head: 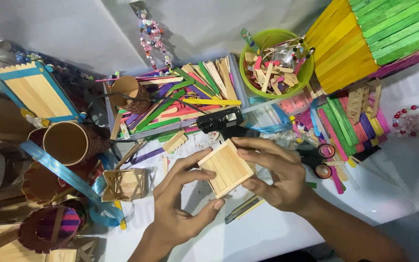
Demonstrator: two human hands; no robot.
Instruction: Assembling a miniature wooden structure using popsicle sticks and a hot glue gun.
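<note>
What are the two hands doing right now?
Left hand: fingers closed on the wooden stick panel.
Right hand: fingers gripping the same panel's other side.

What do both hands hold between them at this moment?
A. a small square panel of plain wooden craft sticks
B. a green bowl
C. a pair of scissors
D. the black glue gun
A: the left hand and right hand each pinch an edge of the square wooden stick panel; the black glue gun lies untouched just beyond it on the table.
</note>
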